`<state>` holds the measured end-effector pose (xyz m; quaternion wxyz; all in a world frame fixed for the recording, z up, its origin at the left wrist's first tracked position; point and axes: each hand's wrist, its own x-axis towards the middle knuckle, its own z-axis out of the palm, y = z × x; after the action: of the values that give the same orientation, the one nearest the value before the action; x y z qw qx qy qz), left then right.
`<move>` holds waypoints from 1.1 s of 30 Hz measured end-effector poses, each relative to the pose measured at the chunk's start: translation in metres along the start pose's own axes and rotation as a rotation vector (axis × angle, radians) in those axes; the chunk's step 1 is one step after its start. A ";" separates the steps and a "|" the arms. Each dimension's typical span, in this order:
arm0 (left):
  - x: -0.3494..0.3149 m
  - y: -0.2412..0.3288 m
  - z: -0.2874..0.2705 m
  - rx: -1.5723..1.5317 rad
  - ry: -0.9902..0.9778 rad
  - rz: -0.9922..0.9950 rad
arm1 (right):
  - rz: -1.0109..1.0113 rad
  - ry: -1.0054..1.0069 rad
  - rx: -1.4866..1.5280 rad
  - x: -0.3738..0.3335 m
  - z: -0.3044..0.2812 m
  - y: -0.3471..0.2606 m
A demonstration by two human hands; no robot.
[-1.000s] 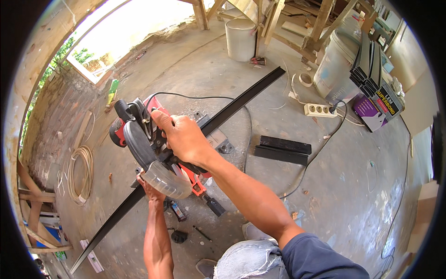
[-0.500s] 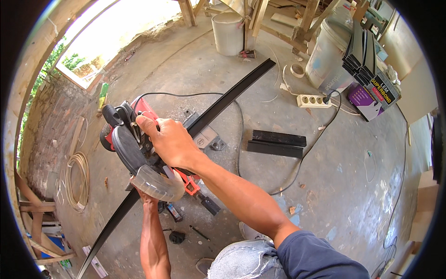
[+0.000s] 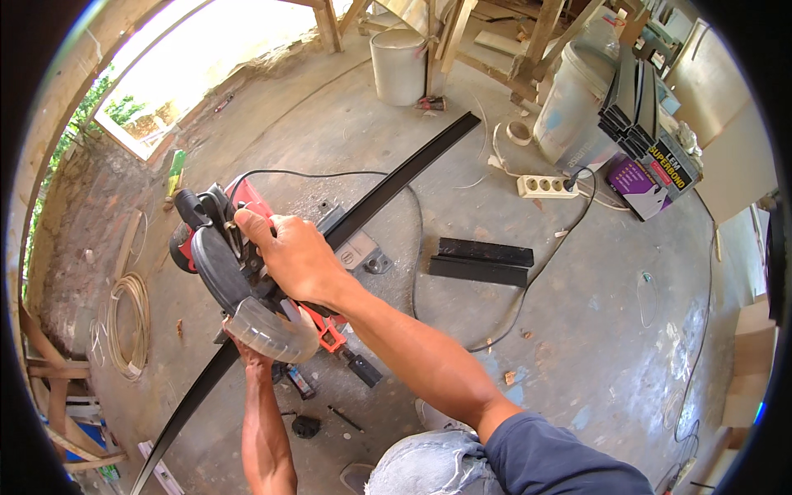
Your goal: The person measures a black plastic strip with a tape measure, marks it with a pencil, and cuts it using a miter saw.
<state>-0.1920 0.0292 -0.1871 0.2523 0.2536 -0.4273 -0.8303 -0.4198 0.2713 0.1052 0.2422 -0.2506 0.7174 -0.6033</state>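
Your right hand [image 3: 289, 256] is wrapped around the handle of the red-and-black miter saw [image 3: 216, 268]; your left hand [image 3: 250, 348] is at the long black strip [image 3: 404, 183], its fingers mostly hidden by the clear guard [image 3: 271, 330], so how tightly it grips cannot be told. The strip crosses the saw base [image 3: 360, 251], one end reaching ahead and right of your right hand, the other running down past your left. Two short black pieces [image 3: 481, 261] lie right of your right hand, inside the bend of the power cable [image 3: 419, 276]; beyond your right forearm the floor [image 3: 594, 330] spreads widest. Your knee [image 3: 429, 469] is close below that forearm; the tape measure [image 3: 305, 426] and pencil [image 3: 346, 419] lie near your left forearm. Materials: strip narrow, raised along its edges; guard ribbed, see-through plastic; base grey metal, pale dust around it; floor dull grey, blotched; knee of torn, faded denim. Left of your hands, a round cable coil [image 3: 128, 323]. Against one second ago: the whole view has shifted, placing saw and hands farther left; your right hand's hold looks unchanged.
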 end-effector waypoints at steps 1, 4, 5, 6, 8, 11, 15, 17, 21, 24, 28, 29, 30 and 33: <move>0.001 0.003 -0.010 0.745 0.001 0.231 | -0.001 -0.015 0.009 -0.001 0.001 -0.002; -0.001 -0.012 0.016 0.665 0.037 0.179 | 0.003 0.060 -0.057 0.001 0.001 0.006; 0.000 -0.005 0.001 0.640 0.028 0.161 | 0.006 0.034 -0.050 0.002 0.005 0.003; 0.005 -0.001 -0.017 0.990 -0.035 0.264 | 0.000 0.039 -0.053 0.002 0.008 0.000; -0.003 0.006 -0.005 1.733 -0.090 0.512 | 0.003 0.002 -0.023 0.002 0.006 0.002; -0.012 0.007 0.039 1.893 -0.023 0.737 | -0.004 0.016 -0.052 0.003 0.003 0.005; -0.014 0.007 0.051 1.528 0.073 0.789 | -0.012 0.020 -0.036 0.005 0.009 0.007; -0.014 0.007 0.054 1.437 0.081 0.719 | -0.014 0.026 -0.027 0.006 0.009 0.007; -0.019 0.017 0.065 1.489 0.046 0.703 | -0.017 0.017 -0.032 0.006 0.006 0.007; -0.022 0.021 0.067 1.761 0.028 0.843 | -0.019 0.008 -0.030 0.005 0.006 0.005; -0.023 0.018 0.069 1.857 0.039 0.822 | -0.017 0.018 -0.019 0.006 0.007 0.008; -0.021 0.017 0.067 1.856 0.038 0.824 | -0.018 0.020 -0.019 0.006 0.007 0.007; -0.019 0.014 0.062 1.807 0.050 0.803 | -0.018 0.012 -0.021 0.005 0.006 0.006; -0.016 0.015 0.041 1.916 0.037 0.746 | -0.014 0.010 -0.017 0.006 0.008 0.007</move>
<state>-0.2034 0.0559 -0.1506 0.1923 0.2124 -0.9580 -0.0055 -0.4195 0.2622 0.0968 0.2321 -0.2545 0.7221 -0.5999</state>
